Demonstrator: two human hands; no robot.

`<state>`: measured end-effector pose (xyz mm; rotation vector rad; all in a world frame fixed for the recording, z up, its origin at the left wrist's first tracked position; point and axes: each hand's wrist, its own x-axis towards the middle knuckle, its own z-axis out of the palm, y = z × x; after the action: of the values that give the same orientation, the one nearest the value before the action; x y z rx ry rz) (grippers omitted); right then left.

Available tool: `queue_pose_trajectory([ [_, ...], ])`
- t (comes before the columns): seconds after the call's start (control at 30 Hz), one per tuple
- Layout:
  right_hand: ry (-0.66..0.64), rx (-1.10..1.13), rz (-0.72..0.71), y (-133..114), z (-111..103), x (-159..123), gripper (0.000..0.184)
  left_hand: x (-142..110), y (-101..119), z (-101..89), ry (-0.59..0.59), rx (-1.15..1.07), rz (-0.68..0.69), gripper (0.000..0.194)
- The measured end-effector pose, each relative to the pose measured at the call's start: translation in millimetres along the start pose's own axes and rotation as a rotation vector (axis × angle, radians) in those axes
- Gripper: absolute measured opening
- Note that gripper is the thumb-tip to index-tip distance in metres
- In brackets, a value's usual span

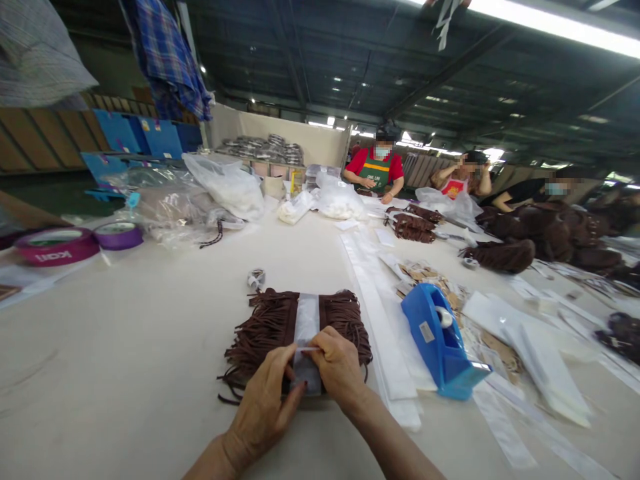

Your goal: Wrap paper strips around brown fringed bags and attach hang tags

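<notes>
With right hand point(334, 360), pinches a thin clear strip point(308, 349); with left hand point(266, 403), curled, touches the pale band point(307, 319), too hidden to tell any grip. Has the brown fringed bundle point(280, 320) flat on the table point(150, 347), under and just beyond the fingertips, well in from the far edge. To its right, has a blue tape dispenser point(431, 343); by the left edge, 2 tape rolls point(57, 253).

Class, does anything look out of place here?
The tan pieces beside the blue dispenser look spilled, lying in a loose, jumbled heap. Stray strands straggle from the near left of the fringed bundle.
</notes>
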<state>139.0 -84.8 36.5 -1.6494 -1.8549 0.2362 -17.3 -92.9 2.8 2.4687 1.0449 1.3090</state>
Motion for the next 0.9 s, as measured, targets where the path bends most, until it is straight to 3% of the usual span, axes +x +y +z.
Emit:
queue_pose_trajectory([
  [0.13,-0.081,-0.071,0.1,-6,-3,6,0.014,-1,0,2.2,0.036,0.171,0.161,0.022],
  [0.37,-0.167,-0.067,0.231,-13,-10,16,0.011,-5,-2,3.9,-0.046,0.278,0.349,0.028],
  [0.7,-0.189,-0.12,0.314,-18,-8,19,0.006,-2,6,6.3,-0.051,0.405,0.296,0.026],
  [0.9,-0.175,-0.162,0.337,-20,-9,22,0.01,7,5,9.7,-0.26,0.33,0.119,0.023],
])
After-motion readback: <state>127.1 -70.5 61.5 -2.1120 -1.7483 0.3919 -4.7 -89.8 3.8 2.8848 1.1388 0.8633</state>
